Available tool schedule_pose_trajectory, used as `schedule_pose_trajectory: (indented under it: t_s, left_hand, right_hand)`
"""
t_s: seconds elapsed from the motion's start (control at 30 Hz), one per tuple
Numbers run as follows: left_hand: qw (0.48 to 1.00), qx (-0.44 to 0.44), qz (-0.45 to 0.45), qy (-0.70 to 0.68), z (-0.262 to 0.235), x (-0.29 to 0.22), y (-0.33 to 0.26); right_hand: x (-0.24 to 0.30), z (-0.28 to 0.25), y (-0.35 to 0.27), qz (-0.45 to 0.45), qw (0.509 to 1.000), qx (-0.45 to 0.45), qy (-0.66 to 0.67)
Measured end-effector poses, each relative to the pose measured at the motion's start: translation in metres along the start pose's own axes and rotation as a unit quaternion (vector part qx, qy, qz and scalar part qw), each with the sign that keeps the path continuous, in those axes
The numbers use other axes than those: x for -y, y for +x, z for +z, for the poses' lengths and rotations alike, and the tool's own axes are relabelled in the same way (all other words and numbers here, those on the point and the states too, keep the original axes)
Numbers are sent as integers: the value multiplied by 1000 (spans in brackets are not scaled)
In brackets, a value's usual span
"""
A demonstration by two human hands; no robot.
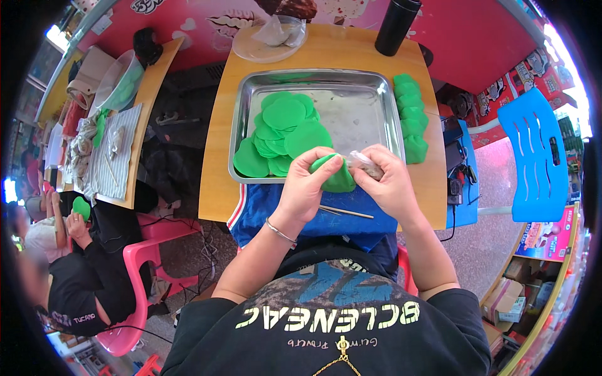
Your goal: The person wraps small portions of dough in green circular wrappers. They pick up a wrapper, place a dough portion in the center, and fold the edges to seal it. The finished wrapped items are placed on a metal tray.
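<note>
Between the thumb and fingers of my left hand (301, 188) is a soft green piece (338, 178), thin and folded, hanging down at the tray's near edge. My right hand (394, 188) pinches a small clear plastic bag (360, 161) with greyish contents; its tip meets the green piece's upper edge. Just beyond, a shallow metal tray (360, 113) holds a loose pile of flat green discs (285, 116) on its left side. A row of folded green pieces (411, 119) lines the table to the tray's right. Below my hands, a thin wooden stick (348, 212) rests on blue cloth (269, 207).
On the wooden table (216, 156), a clear round dish (251, 50) with a plastic bag and a black tumbler (397, 28) stand at the back. At left, another person's hand (78, 230) holds a green disc beside a pink chair (135, 276). A blue chair (533, 156) stands right.
</note>
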State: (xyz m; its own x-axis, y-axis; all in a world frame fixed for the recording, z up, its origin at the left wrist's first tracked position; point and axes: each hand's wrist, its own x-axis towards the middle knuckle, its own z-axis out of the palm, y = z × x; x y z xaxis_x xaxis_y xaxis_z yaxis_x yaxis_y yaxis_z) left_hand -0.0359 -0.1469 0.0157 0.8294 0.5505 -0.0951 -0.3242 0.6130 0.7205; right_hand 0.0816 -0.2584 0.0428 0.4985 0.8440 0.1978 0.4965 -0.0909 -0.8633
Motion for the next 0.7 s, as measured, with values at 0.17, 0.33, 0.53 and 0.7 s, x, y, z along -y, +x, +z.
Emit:
schedule_pose_trajectory:
  t_s: [0.17,0.33,0.53,0.7]
  left_hand:
    - [1000,0,0,-1,0,1,-1]
    - [1000,15,18,-1,1,-1,-1]
    - [996,30,32,81,2,2,-2]
    - [998,31,17,43,0,0,-1]
  right_hand:
    - [17,-3,3,47,998,28,8]
    - [7,-2,0,89,979,33,179]
    - [12,-4,1,44,997,35,48]
    - [9,-8,3,-76,990,98,70]
